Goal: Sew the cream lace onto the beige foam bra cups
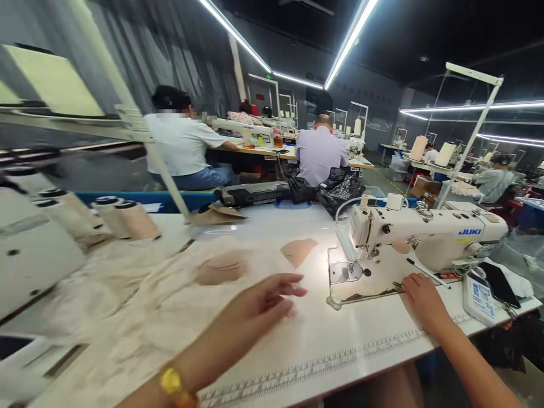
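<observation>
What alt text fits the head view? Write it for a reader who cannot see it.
A person's left hand hovers open over a white sewing table near beige fabric pieces, while the right hand rests beside a white sewing machine. Other people sit at machines behind.

Left hand point(263, 303) outstretched, right hand point(423, 300) palm-down

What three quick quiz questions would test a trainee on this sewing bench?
1. True or false: the left hand holds scissors.
2. Which hand rests by the sewing machine bed: A left, B right?
3. What colour is the fabric piece lying left of the needle?

Key
1. False; its fingers are spread over the table, gripping nothing.
2. B; the right hand is there.
3. Tan, a pinkish beige.
</observation>
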A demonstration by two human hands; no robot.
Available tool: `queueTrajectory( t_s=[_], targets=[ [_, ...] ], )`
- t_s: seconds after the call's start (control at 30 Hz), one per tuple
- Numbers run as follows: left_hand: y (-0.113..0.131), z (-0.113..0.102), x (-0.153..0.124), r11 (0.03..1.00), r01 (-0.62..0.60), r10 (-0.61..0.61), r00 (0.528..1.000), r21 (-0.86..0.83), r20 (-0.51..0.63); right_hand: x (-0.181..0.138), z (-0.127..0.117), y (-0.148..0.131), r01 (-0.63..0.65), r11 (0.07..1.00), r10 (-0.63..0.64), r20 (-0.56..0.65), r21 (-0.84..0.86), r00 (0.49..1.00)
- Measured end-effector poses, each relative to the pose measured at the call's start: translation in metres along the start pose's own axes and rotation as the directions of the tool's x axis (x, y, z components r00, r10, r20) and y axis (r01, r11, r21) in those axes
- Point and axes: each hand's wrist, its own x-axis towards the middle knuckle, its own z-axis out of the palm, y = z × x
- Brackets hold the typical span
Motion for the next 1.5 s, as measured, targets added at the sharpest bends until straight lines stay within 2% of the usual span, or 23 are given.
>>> queueTrajectory(
  t_s=[0.07,0.17,0.23,0.33,0.47,0.57,0.63,0.67,0.7,0.73,0.8,0.83,0.9,0.97,1.07,1.13,1.2,1.23,1.3,1.33,1.37,1.43,1.5],
  targets=[
    [-0.009,0.026,-0.002,0.988,0.086,-0.066,0.987,-0.132,0.144,-0.004,0.003,-0.018,0.005,0.999,-0.006,0.015,0.048,1.000],
    [-0.021,0.053,0.003,0.952,0.149,-0.077,0.962,-0.269,0.261,-0.011,-0.002,-0.064,0.034,0.978,-0.054,0.092,0.207,0.994],
    [-0.024,0.060,0.006,0.936,0.152,-0.055,0.954,-0.319,0.293,-0.012,-0.006,-0.096,0.183,0.948,-0.213,0.093,0.260,0.973],
    [-0.026,0.064,0.006,0.929,0.133,-0.022,0.952,-0.346,0.307,-0.005,-0.003,-0.134,0.340,0.937,-0.339,-0.025,0.077,0.940],
    [-0.023,0.068,0.003,0.953,0.111,-0.021,0.953,-0.283,0.302,0.003,0.007,-0.158,0.381,0.920,-0.391,-0.123,-0.094,0.912],
    [-0.010,0.043,-0.001,0.997,0.054,-0.033,0.939,-0.050,0.343,-0.001,0.005,-0.148,0.375,0.926,-0.376,-0.097,-0.034,0.921],
    [0.005,0.007,-0.004,0.964,-0.064,-0.005,0.966,0.258,0.257,-0.008,-0.001,-0.122,0.313,0.950,-0.313,-0.057,-0.006,0.948],
    [0.013,-0.014,-0.005,0.891,-0.115,0.074,0.991,0.439,0.108,-0.012,-0.003,-0.104,0.264,0.964,-0.265,-0.051,-0.025,0.963],
    [0.020,-0.033,-0.006,0.788,-0.125,0.221,0.971,0.603,-0.088,-0.015,-0.005,-0.084,0.212,0.975,-0.216,-0.058,-0.065,0.975],
    [0.025,-0.049,-0.007,0.673,-0.105,0.353,0.915,0.732,-0.193,-0.019,-0.006,-0.065,0.160,0.979,-0.169,-0.065,-0.126,0.984],
    [0.026,-0.063,-0.006,0.478,-0.090,0.532,0.821,0.874,-0.206,-0.025,-0.006,-0.033,0.099,0.964,-0.114,-0.046,-0.248,0.992],
    [0.022,-0.059,-0.004,0.410,-0.138,0.564,0.815,0.901,-0.132,-0.026,-0.005,-0.023,0.083,0.953,-0.103,-0.054,-0.291,0.993],
    [0.008,-0.033,0.005,0.340,-0.336,0.539,0.835,0.878,0.111,-0.027,-0.002,-0.021,0.077,0.957,-0.101,-0.071,-0.279,0.992],
    [-0.007,0.005,0.020,0.332,-0.527,0.449,0.818,0.783,0.360,-0.027,0.001,-0.038,0.105,0.988,-0.113,-0.067,-0.117,0.991],
    [-0.017,0.053,0.044,0.403,-0.594,0.376,0.801,0.696,0.465,-0.028,0.004,-0.079,0.160,0.967,-0.162,-0.006,0.199,0.987],
    [-0.009,0.067,0.051,0.425,-0.597,0.366,0.801,0.680,0.474,-0.026,0.006,-0.104,0.129,0.927,-0.149,0.031,0.351,0.988],
    [0.006,0.068,0.048,0.479,-0.588,0.381,0.808,0.652,0.449,-0.021,0.007,-0.122,0.008,0.852,-0.053,0.070,0.523,0.996],
    [0.014,0.066,0.044,0.565,-0.564,0.377,0.826,0.602,0.420,-0.016,0.007,-0.128,-0.088,0.775,0.023,0.111,0.626,0.994],
    [0.026,0.059,0.032,0.824,-0.425,0.296,0.887,0.375,0.355,-0.005,0.005,-0.137,-0.299,0.486,0.163,0.251,0.821,0.954],
    [0.029,0.057,0.027,0.934,-0.294,0.217,0.918,0.203,0.331,0.002,0.003,-0.140,-0.382,0.294,0.193,0.337,0.876,0.921],
    [0.030,0.055,0.022,0.990,-0.140,0.124,0.939,0.028,0.321,0.007,0.002,-0.143,-0.436,0.108,0.195,0.411,0.894,0.891],
    [0.025,0.056,0.016,0.962,0.125,-0.041,0.946,-0.245,0.321,0.017,0.000,-0.148,-0.482,-0.151,0.161,0.503,0.863,0.849],
    [0.014,0.062,0.014,0.875,0.269,-0.135,0.934,-0.403,0.330,0.021,0.002,-0.152,-0.510,-0.244,0.123,0.548,0.825,0.827]
  ],
)
